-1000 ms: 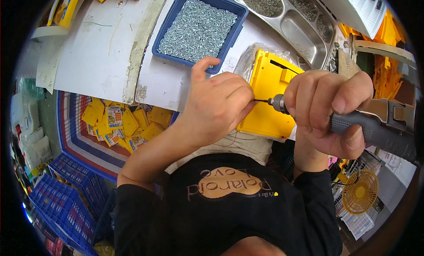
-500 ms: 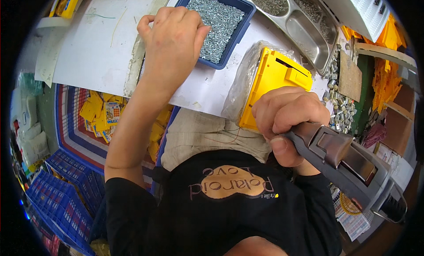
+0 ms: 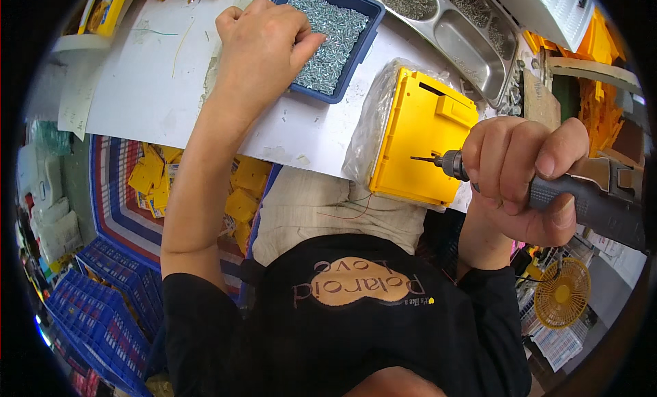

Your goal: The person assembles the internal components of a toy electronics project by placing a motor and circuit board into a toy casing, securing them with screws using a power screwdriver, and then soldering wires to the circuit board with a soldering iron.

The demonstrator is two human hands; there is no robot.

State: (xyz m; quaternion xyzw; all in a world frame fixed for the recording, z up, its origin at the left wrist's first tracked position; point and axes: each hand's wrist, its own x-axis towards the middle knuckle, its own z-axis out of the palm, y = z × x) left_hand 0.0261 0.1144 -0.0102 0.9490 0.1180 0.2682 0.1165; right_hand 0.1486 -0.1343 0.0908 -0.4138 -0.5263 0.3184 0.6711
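My left hand (image 3: 263, 48) reaches over a blue tray (image 3: 347, 79) full of small silver screws (image 3: 335, 37). Its fingers are curled together at the tray's near-left side, and whatever they pinch is hidden. In my right hand (image 3: 523, 171) is a dark grey electric screwdriver (image 3: 588, 204), its thin bit pointing left. That bit hovers above or in front of a yellow plastic case (image 3: 417, 147); I cannot tell whether it touches. Under the case's left side lies a crumpled clear plastic bag (image 3: 366, 133). The case rests at the near edge of the white table.
A metal compartment tray (image 3: 472, 55) with small parts stands at the far right, beside loose metal pieces (image 3: 510, 96). Below the table at left, a striped crate (image 3: 113, 185) holds yellow pieces (image 3: 147, 174). Blue baskets (image 3: 96, 308) and a yellow fan (image 3: 562, 293) flank me.
My right hand has swung the screwdriver round from pointing toward lower right, so its bit now points left over the yellow case. My left hand stays at the screw tray with slight finger movement.
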